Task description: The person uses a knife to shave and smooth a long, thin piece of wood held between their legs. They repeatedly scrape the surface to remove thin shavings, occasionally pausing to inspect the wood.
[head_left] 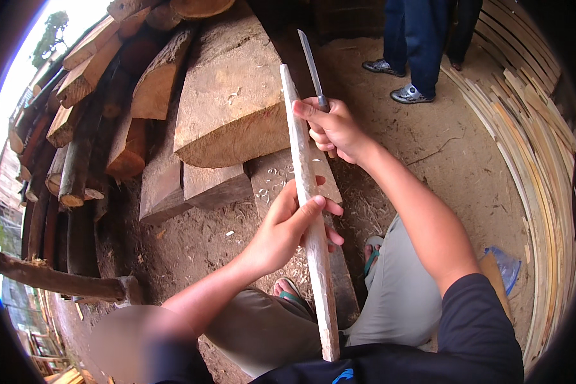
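From the head view, the left hand [288, 227] is wrapped around the middle of a long pale wooden stick [307, 205], thumb across its face, holding it at a steep slant so that its lower end rests near the person's lap and its pointed upper end rises toward the big sawn log block [230, 109]. The right hand [333, 128] is clenched around the handle of a knife [313, 67], whose narrow blade points up and away, just beside the upper part of the stick; the forefinger reaches across to touch the stick's edge. By the look of it, the step in hand is whittling the stick's upper length, with the blade lifted clear between strokes. A fresh cut would call for laying the edge back on the wood above the left hand and pushing away from the body, keeping the stick braced. Wood shavings lie on the dirt floor [441, 166] between the sandalled feet. Stacked logs [77, 128] stand at the left, thin wooden slats [525, 141] curve along the right, and another person's legs [416, 45] stand well apart at the top.
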